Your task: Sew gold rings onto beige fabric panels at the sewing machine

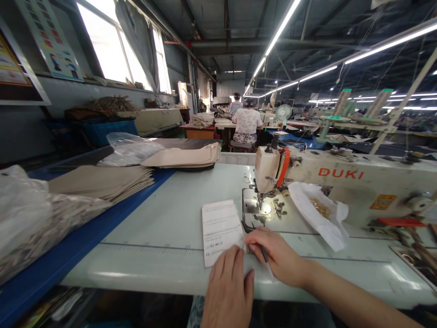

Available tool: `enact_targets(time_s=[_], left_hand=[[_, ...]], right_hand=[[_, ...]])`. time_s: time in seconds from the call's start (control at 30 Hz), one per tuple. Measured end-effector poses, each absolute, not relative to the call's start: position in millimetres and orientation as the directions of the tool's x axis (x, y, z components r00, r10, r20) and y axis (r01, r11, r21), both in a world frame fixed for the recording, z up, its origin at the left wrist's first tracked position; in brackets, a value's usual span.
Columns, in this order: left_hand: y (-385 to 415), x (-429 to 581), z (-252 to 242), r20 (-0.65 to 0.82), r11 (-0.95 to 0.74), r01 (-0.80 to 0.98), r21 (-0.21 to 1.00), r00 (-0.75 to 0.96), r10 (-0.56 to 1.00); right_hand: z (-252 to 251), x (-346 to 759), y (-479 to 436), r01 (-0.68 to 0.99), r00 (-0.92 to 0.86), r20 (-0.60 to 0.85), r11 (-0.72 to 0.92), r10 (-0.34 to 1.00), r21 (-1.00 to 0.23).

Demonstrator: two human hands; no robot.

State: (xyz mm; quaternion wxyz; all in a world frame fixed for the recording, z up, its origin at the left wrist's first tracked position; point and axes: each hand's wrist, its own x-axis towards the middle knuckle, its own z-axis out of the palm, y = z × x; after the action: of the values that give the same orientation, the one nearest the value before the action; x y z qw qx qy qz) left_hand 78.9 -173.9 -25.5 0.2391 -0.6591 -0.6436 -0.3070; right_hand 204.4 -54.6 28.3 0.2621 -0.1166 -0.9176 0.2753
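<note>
I see the left hand [228, 288] lying flat, fingers together, its grip holding nothing, with the fingertips pressing the lower edge of the printed paper slip [219, 231]. The slip lies on the pale surface [160, 218], just left of the needle plate of the sewing machine [341, 180]. The right hand [276, 256] rests beside the slip, its grip closed narrow around a thin dark pen [263, 253].
</note>
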Motion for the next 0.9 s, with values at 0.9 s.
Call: enact_targets(time_s=[0.9], left_hand=[[-173,77,-21,0.653,-0.087,0.986,0.143,-0.028,0.757]], right_hand=[[29,200,-48,0.039,-0.889,0.381,0.870,0.255,-0.492]])
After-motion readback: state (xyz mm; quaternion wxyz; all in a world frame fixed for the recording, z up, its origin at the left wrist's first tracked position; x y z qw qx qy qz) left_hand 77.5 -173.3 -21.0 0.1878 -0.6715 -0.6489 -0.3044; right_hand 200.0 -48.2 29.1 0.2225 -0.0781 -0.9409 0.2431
